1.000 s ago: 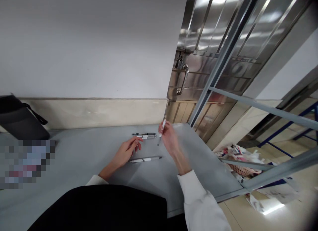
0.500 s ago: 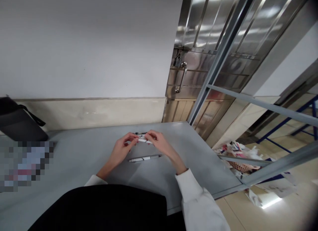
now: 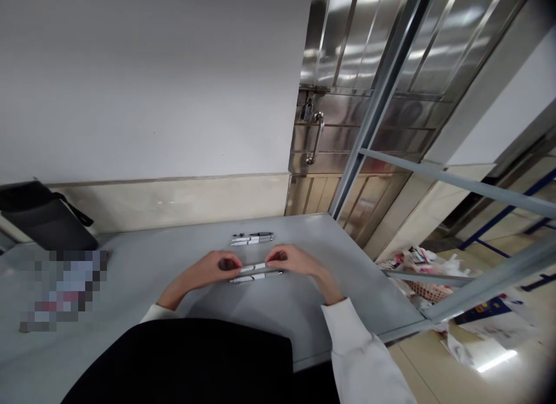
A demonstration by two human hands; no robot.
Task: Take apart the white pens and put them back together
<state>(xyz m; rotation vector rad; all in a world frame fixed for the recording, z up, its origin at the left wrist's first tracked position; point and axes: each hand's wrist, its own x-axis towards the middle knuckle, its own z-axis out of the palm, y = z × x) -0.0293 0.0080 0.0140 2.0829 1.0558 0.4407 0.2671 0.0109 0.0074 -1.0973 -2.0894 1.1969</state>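
Between my two hands a white pen [image 3: 253,268] with a dark mark is held level, just behind a second white pen [image 3: 254,277] that lies on the grey table. My left hand [image 3: 217,266] pinches its left end. Its right end sits between the thumb and fingers of my right hand [image 3: 292,259]. Farther back, several pens lie side by side: white pens [image 3: 251,241] in front and a dark-gripped pen [image 3: 260,234] behind them. Whether the held pen touches the table, I cannot tell.
The grey table [image 3: 143,276] meets a wall at the back. A black pouch [image 3: 47,216] with a strap stands at the left, near a blurred-out item [image 3: 65,294]. A metal frame post [image 3: 362,138] rises at the right corner. A basket [image 3: 428,291] with plastic bags is on the floor beyond.
Both hands have moved from the back group of pens toward me, bringing a white pen beside the one lying in front. The back pens are now uncovered. The view has shifted slightly.
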